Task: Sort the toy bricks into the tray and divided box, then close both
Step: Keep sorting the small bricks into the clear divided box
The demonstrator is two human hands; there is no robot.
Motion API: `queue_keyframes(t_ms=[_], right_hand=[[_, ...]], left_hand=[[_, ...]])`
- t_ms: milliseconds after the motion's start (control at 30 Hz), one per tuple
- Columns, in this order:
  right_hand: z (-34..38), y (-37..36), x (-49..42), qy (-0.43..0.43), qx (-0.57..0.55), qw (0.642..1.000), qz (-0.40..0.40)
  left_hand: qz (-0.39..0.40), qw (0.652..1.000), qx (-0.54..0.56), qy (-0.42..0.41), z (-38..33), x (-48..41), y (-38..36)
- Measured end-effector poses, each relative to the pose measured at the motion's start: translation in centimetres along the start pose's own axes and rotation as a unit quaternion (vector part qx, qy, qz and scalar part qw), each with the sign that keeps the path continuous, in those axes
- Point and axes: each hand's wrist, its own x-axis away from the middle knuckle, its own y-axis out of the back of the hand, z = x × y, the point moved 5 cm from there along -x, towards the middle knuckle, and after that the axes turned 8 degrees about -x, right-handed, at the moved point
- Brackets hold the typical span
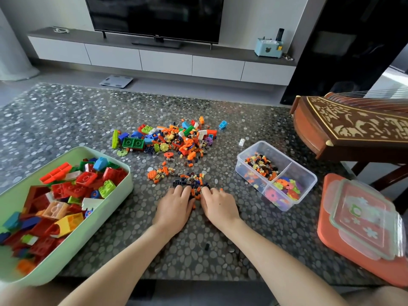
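**A:** Starting at the left, what's there?

**B:** The green tray (88,228) sits at the table's (66,120) near-left corner. It is uncovered and heaped with large bricks (66,191), mostly red, plus some yellow, blue and lime.

**A:** And the left hand (174,206)?

**B:** It is palm down on the table, near the middle and just right of the tray. Its fingers bend forward and down, and the tips are dug into a small heap of tiny bricks (191,184) in orange and dark colours.

**A:** Is it gripping them?

**B:** It is cupped over them rather than spread flat. What lies under the palm is hidden.

**A:** The right hand (218,206)?

**B:** It mirrors the left, side by side with it and nearly touching. Its fingers curl into the same heap, so the tiny bricks are gathered between the two hands.

**A:** What's beyond them?

**B:** The loose pile (170,140) of mixed bricks lies farther back on the table, with a few strays around it.

**A:** Further right?

**B:** The clear divided box (308,173) stands uncovered. Its far compartment holds more tiny pieces (262,165), and a near one holds flower-shaped discs (284,188).

**A:** And the covers?

**B:** At the far right, a clear lid (364,221) lies on top of an orange lid (331,237), well apart from both hands.
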Motion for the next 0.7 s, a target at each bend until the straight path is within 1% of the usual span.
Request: queue_keyframes(t_ms=[67, 133, 167, 200, 233, 267, 333, 367, 400, 433, 467, 500, 533, 567, 600, 633, 667, 700], right_hand=[[-0.3, 0.1, -0.5, -0.036, -0.031, 0.999, 0.016], [-0.9, 0.5, -0.9, -0.096, -0.073, 0.993, 0.016], [-1.4, 0.7, -1.1, -0.145, -0.111, 0.983, 0.011], [-1.9, 0.9, -1.2, -0.201, -0.181, 0.963, 0.014], [-2.6, 1.2, -1.3, -0.261, -0.276, 0.925, 0.012], [-3.3, 1.8, -1.3, -0.32, -0.373, 0.871, 0.003], [-5.3, 3.0, -1.6, -0.413, -0.521, 0.745, -0.051], [-6.5, 4.0, -1.9, -0.444, -0.568, 0.688, -0.086], [-8.0, 5.1, -2.3, -0.466, -0.594, 0.643, -0.125], [-9.9, 6.0, -2.7, -0.48, -0.597, 0.621, -0.168], [-12.0, 6.8, -3.1, -0.487, -0.581, 0.619, -0.205], [-13.9, 7.4, -3.6, -0.487, -0.55, 0.639, -0.23], [-15.5, 7.7, -4.1, -0.485, -0.502, 0.677, -0.235], [-16.6, 7.7, -4.6, -0.482, -0.441, 0.726, -0.215], [-17.3, 7.4, -5.1, -0.479, -0.372, 0.778, -0.167], [-17.7, 6.9, -5.5, -0.469, -0.307, 0.821, -0.106], [-17.7, 6.5, -5.7, -0.453, -0.252, 0.854, -0.043], [-17.6, 6.3, -5.8, -0.432, -0.209, 0.877, 0.006]], left_hand=[[0.017, 1.0, -0.002, -0.005, -0.2, -0.4, -0.1], [0.037, 0.999, -0.004, -0.005, -0.5, -1.0, 0.3], [0.047, 0.999, -0.01, -0.005, -0.7, -1.3, 0.4], [0.055, 0.998, -0.017, -0.002, -0.7, -1.6, 0.2], [0.063, 0.998, -0.02, 0.004, -0.7, -2.0, 0.0], [0.069, 0.998, -0.011, 0.006, -0.6, -2.2, -0.1], [0.076, 0.997, 0.017, 0.016, -0.3, -2.5, -0.3], [0.083, 0.996, 0.023, 0.018, -0.2, -2.5, -0.5], [0.094, 0.995, 0.024, 0.017, -0.1, -2.6, -0.7], [0.109, 0.994, 0.022, 0.017, -0.1, -2.7, -0.8], [0.118, 0.993, 0.013, 0.018, 0.0, -2.8, -0.9], [0.125, 0.992, 0.002, 0.022, -0.1, -3.0, -0.9], [0.132, 0.991, -0.007, 0.026, -0.1, -3.2, -0.9], [0.138, 0.99, -0.012, 0.03, -0.2, -3.4, -1.0], [0.14, 0.989, -0.012, 0.036, -0.4, -3.5, -1.0], [0.14, 0.989, -0.009, 0.042, -0.5, -3.6, -1.1], [0.135, 0.99, -0.005, 0.045, -0.6, -3.6, -1.1], [0.131, 0.99, -0.004, 0.047, -0.7, -3.6, -1.0]])
